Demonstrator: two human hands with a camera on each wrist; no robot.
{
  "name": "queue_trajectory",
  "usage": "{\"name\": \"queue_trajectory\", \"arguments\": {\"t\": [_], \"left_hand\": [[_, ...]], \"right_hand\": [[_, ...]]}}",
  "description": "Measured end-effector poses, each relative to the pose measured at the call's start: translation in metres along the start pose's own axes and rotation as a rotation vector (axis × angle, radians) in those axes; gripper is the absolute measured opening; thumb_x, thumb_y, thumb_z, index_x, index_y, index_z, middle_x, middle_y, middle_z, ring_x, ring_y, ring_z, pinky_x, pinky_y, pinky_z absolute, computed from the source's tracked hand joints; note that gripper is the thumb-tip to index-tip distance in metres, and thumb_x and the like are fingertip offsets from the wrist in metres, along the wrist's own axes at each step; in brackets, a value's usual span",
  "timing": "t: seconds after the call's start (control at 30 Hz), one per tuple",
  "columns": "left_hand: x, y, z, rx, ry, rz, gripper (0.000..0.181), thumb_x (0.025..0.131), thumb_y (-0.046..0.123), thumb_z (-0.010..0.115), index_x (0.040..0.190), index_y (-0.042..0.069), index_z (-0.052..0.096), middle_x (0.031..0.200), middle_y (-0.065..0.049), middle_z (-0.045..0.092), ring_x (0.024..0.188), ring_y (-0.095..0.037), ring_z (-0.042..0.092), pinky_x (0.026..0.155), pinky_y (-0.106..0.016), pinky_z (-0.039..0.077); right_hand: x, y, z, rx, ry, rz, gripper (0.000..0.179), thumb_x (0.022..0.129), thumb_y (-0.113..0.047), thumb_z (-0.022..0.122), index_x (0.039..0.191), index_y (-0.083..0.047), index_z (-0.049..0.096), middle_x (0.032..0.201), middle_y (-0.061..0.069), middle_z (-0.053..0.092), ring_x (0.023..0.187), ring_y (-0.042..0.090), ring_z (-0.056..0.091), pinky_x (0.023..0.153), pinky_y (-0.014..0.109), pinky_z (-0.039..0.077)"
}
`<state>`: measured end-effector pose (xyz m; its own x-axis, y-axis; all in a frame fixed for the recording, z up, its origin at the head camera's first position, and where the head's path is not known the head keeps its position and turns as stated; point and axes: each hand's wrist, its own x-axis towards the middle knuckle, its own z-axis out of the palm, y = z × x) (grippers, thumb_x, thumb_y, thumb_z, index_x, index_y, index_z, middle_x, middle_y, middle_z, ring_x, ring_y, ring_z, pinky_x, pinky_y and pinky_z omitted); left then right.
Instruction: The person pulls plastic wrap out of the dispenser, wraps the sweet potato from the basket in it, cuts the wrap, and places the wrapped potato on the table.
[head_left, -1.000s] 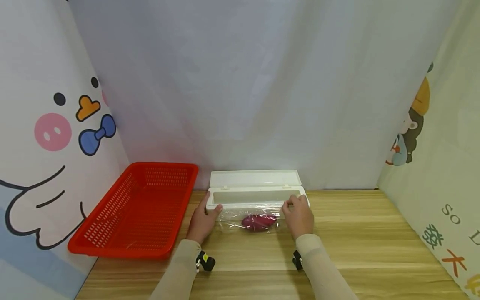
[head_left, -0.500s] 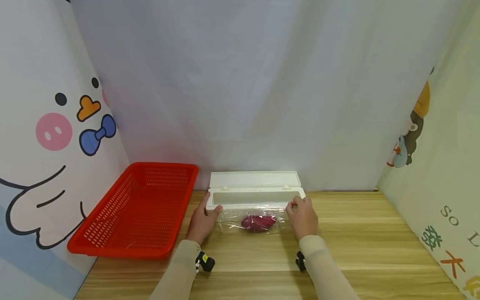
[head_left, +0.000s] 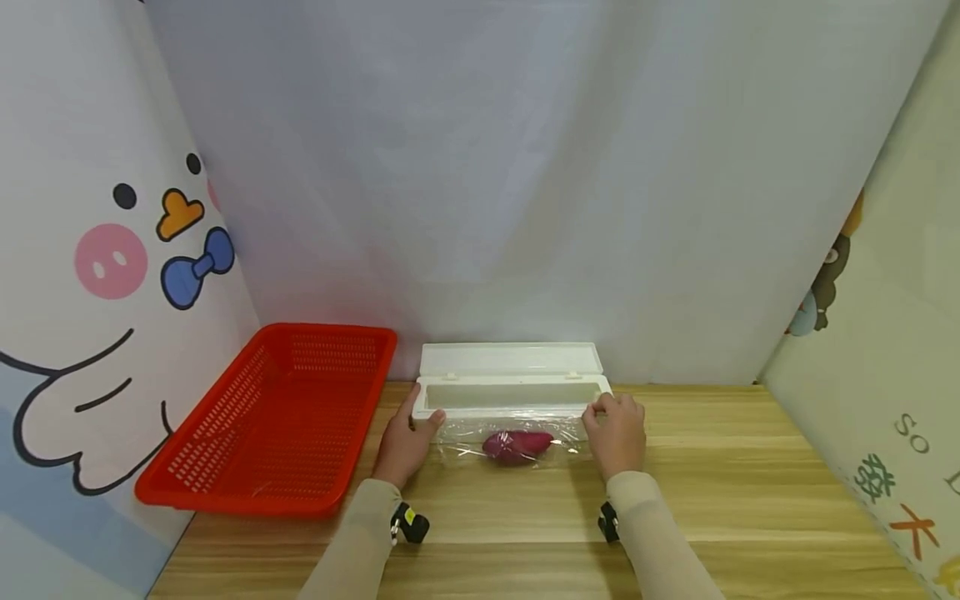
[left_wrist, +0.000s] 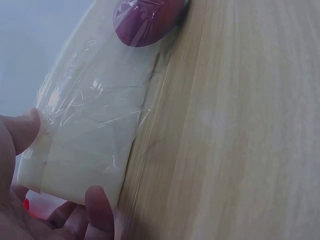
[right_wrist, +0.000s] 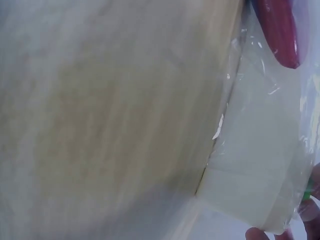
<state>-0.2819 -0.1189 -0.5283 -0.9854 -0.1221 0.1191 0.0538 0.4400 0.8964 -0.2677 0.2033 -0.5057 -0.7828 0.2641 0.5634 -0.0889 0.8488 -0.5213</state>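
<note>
A white cling film box [head_left: 513, 396] lies on the table with its lid raised. A strip of clear cling film [head_left: 459, 442] hangs over its front, with a purple sweet potato [head_left: 517, 446] lying in or behind the film. At the box's left end my left hand [head_left: 405, 442] grips it, thumb on the top front edge. My right hand [head_left: 618, 433] is at the right front corner with curled fingers. It seems to pinch a small green slide cutter [right_wrist: 308, 190], mostly hidden by the fingers in the right wrist view.
A red plastic basket [head_left: 262, 425] stands left of the box, near the left arm. Behind the box hangs a pale curtain [head_left: 495, 208]. The wooden table [head_left: 495, 517] reaches to printed cloth walls on both sides.
My right hand has slid to the right along the box's front edge, toward its right corner. The left hand, the box and the sweet potato stay nearly where they were.
</note>
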Motion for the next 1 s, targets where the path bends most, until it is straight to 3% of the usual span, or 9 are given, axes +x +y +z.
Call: {"name": "queue_trajectory", "arguments": {"t": [0.1, 0.3, 0.43, 0.53, 0.77, 1.0], "left_hand": [[0.0, -0.001, 0.0, 0.002, 0.005, 0.002, 0.073, 0.087, 0.049, 0.063, 0.149, 0.034, 0.027, 0.148, -0.012, 0.038, 0.135, -0.033, 0.034, 0.109, -0.051, 0.027], [0.001, -0.001, 0.001, -0.002, 0.004, -0.006, 0.073, 0.088, 0.047, 0.063, 0.149, 0.035, 0.027, 0.149, -0.012, 0.037, 0.136, -0.033, 0.033, 0.109, -0.052, 0.026], [0.002, 0.001, 0.001, -0.011, -0.003, -0.001, 0.073, 0.088, 0.046, 0.063, 0.149, 0.034, 0.026, 0.149, -0.012, 0.036, 0.136, -0.033, 0.032, 0.109, -0.053, 0.026], [0.002, 0.002, 0.001, -0.011, -0.002, 0.006, 0.073, 0.088, 0.046, 0.063, 0.15, 0.033, 0.027, 0.149, -0.012, 0.036, 0.136, -0.033, 0.033, 0.109, -0.052, 0.026], [0.002, 0.001, 0.001, -0.003, 0.0, 0.01, 0.072, 0.088, 0.045, 0.063, 0.149, 0.032, 0.027, 0.148, -0.013, 0.037, 0.135, -0.034, 0.034, 0.109, -0.051, 0.027], [0.002, 0.0, 0.002, 0.002, -0.003, 0.008, 0.073, 0.088, 0.045, 0.063, 0.15, 0.032, 0.026, 0.148, -0.014, 0.037, 0.135, -0.034, 0.034, 0.109, -0.052, 0.027]], "right_hand": [[0.001, -0.001, -0.003, 0.024, -0.031, 0.034, 0.011, 0.085, -0.018, 0.064, 0.078, -0.009, 0.065, 0.09, 0.011, 0.056, 0.092, 0.032, 0.05, 0.062, 0.048, 0.047], [0.0, 0.0, -0.003, 0.039, -0.03, 0.046, 0.012, 0.085, -0.016, 0.064, 0.076, -0.008, 0.064, 0.093, 0.013, 0.054, 0.09, 0.031, 0.051, 0.065, 0.046, 0.048], [-0.001, 0.001, -0.004, 0.054, -0.014, 0.039, 0.012, 0.086, -0.015, 0.064, 0.076, -0.009, 0.062, 0.097, 0.013, 0.054, 0.08, 0.031, 0.056, 0.062, 0.044, 0.048], [0.0, 0.002, -0.006, 0.047, -0.02, 0.024, 0.012, 0.086, -0.015, 0.064, 0.076, -0.009, 0.061, 0.095, 0.012, 0.056, 0.076, 0.03, 0.058, 0.063, 0.043, 0.049], [0.003, 0.005, -0.01, 0.06, -0.05, 0.017, 0.012, 0.084, -0.014, 0.064, 0.075, -0.007, 0.063, 0.092, 0.012, 0.061, 0.085, 0.031, 0.06, 0.074, 0.045, 0.049], [0.004, 0.003, -0.013, 0.063, -0.058, 0.015, 0.011, 0.083, -0.013, 0.065, 0.074, -0.007, 0.063, 0.089, 0.012, 0.06, 0.082, 0.03, 0.059, 0.073, 0.044, 0.048]]}}
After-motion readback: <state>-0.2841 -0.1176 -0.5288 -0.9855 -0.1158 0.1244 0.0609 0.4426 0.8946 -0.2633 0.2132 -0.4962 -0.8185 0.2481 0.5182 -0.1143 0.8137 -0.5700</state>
